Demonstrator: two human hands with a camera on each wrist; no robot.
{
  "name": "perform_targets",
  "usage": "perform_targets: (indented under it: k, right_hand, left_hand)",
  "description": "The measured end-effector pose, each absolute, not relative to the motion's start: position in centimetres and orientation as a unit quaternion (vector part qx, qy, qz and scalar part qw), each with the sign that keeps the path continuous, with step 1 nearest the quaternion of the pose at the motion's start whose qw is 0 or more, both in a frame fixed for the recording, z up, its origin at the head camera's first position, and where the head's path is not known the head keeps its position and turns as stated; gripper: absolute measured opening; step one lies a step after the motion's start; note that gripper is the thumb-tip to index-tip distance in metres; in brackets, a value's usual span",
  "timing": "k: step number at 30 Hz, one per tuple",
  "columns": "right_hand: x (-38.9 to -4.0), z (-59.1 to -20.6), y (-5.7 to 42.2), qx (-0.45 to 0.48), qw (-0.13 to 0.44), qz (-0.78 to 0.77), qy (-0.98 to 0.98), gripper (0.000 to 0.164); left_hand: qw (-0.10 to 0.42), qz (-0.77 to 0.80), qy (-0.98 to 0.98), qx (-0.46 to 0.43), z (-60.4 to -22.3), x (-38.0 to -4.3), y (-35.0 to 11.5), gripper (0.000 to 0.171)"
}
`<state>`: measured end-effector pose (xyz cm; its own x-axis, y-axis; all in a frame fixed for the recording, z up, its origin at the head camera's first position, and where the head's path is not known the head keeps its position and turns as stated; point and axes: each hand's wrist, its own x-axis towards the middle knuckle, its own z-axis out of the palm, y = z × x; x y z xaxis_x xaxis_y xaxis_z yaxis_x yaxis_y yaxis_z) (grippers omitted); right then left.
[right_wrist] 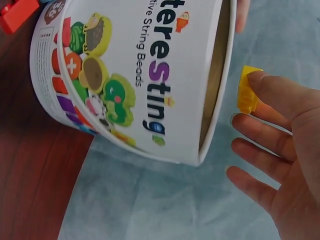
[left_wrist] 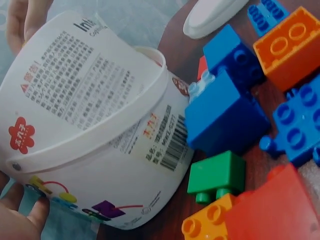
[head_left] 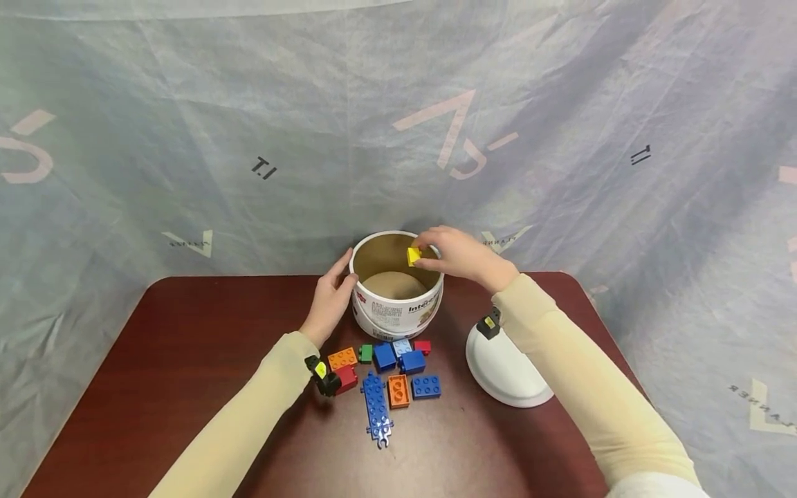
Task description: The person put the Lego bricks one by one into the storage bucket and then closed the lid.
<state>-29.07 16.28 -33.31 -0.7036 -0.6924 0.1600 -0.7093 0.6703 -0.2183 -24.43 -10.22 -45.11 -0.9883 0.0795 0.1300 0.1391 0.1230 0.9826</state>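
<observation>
A white bucket (head_left: 398, 319) with printed sides and a swing handle stands near the back of the table, its mouth uncovered. Its brown inside bottom shows in the head view, with no bricks on the visible part. My left hand (head_left: 330, 299) rests against the bucket's left side, fingers and thumb at the rim. In the left wrist view, fingertips (left_wrist: 37, 215) touch the printed wall. Over the bucket's right rim, my right hand (head_left: 463, 256) pinches a small yellow toy brick (head_left: 414, 256) between thumb and forefinger. In the right wrist view the yellow brick (right_wrist: 247, 92) shows, other fingers spread.
In front of the bucket lie several toy bricks, among them a green brick (head_left: 365, 353), a red brick (head_left: 346, 378), an orange brick (head_left: 398, 391) and a long blue base piece (head_left: 376, 404). Under the right forearm lies a white lid (head_left: 507, 377). A grey cloth (head_left: 299, 138) hangs behind the table.
</observation>
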Motion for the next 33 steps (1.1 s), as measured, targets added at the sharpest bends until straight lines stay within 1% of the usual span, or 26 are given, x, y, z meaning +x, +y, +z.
perform_targets:
  k: [9,17,26,33]
  right_hand:
    - [-29.8,-35.0,14.4,0.382,0.008,0.116,-0.917,0.029]
    - [-30.3,-35.5,13.5,0.387,-0.007,0.113,-0.915,0.025]
    - [-30.7,-36.1,12.8,0.381,-0.029,0.118,-0.916,0.025]
    - [-31.0,-36.5,12.4,0.389,-0.032,0.115,-0.914,0.022]
  left_hand:
    - [0.03,-0.665,-0.743,-0.075,-45.5,-24.0,-10.4,0.06]
    - [0.033,-0.678,-0.73,-0.081,-45.7,-24.0,-10.2,0.06]
    - [0.04,-0.674,-0.731,-0.092,-46.0,-24.4,-10.4,0.06]
    - [0.039,-0.68,-0.727,-0.09,-45.7,-24.6,-10.6,0.06]
